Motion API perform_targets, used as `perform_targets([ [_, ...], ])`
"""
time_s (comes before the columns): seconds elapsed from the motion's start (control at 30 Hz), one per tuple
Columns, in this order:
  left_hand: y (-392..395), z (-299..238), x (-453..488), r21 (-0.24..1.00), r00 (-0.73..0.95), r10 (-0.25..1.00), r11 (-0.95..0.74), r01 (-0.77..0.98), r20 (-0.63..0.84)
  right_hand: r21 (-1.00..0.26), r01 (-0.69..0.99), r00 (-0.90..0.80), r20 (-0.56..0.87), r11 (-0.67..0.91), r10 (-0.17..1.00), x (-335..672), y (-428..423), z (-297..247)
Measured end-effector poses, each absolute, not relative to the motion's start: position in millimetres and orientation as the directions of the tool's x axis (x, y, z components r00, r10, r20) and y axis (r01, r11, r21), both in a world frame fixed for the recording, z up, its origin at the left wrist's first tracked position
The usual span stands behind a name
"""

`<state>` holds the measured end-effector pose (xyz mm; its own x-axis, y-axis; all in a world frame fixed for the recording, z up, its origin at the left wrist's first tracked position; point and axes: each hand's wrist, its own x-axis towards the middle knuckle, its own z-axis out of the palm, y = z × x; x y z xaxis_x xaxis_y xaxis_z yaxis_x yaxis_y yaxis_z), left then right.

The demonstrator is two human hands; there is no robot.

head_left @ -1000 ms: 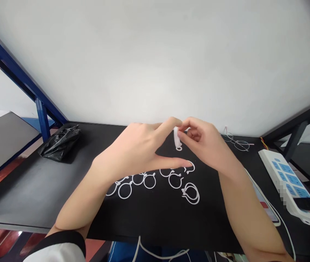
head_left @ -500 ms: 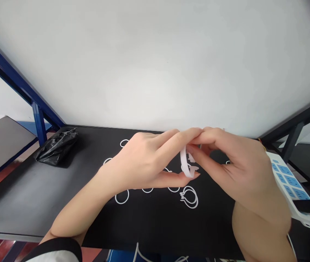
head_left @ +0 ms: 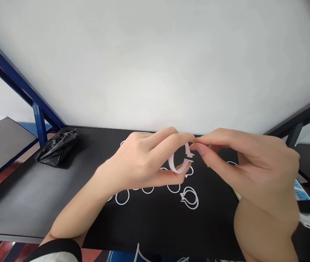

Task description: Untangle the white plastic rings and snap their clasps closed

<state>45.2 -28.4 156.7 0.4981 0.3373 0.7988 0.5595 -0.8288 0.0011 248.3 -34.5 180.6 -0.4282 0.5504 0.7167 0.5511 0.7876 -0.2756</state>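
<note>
A white plastic ring (head_left: pixel 179 165) is held above the black table (head_left: pixel 34 196) between both hands. My left hand (head_left: pixel 141 160) pinches it between thumb below and forefinger above. My right hand (head_left: pixel 242 160) pinches its top end near a small clasp, fingers pressed together. Several more white rings (head_left: pixel 189 197) lie on the table below the hands, partly hidden by them.
A crumpled black plastic bag (head_left: pixel 56 145) lies at the table's far left. A white power strip (head_left: pixel 307 207) with blue sockets shows at the right edge, mostly behind my right hand. A white wall rises behind. Blue shelf posts (head_left: pixel 38 122) stand at the left.
The ring has turned from edge-on to a curved loop bent between the fingers. My right hand moved closer to the camera and now covers the power strip and glasses.
</note>
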Motion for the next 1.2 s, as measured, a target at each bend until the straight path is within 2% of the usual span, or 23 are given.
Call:
perform_targets([
  [0.2,-30.5,159.2,43.4,0.013,0.504,0.367,-0.818,0.575,0.782,-0.307,0.477,-0.606,0.563,0.823,0.562,256.5,-33.2,184.9],
  [0.53,-32.5,159.3,43.1,0.073,0.497,0.398,-0.831,0.551,0.771,-0.164,0.490,-0.578,0.674,0.856,0.460,252.2,-37.0,183.3],
  [0.7,-32.9,159.2,42.9,0.138,0.511,0.454,-0.830,0.540,0.730,-0.151,0.482,-0.557,0.708,0.863,0.435,251.3,-37.9,181.3],
  [1.0,-32.8,162.1,42.7,0.101,0.531,0.455,-0.819,0.565,0.715,-0.149,0.468,-0.548,0.725,0.871,0.418,250.3,-35.9,179.6],
  [1.2,-32.6,162.0,44.6,0.126,0.543,0.498,-0.805,0.580,0.677,-0.159,0.460,-0.554,0.717,0.873,0.422,251.4,-34.4,179.1],
])
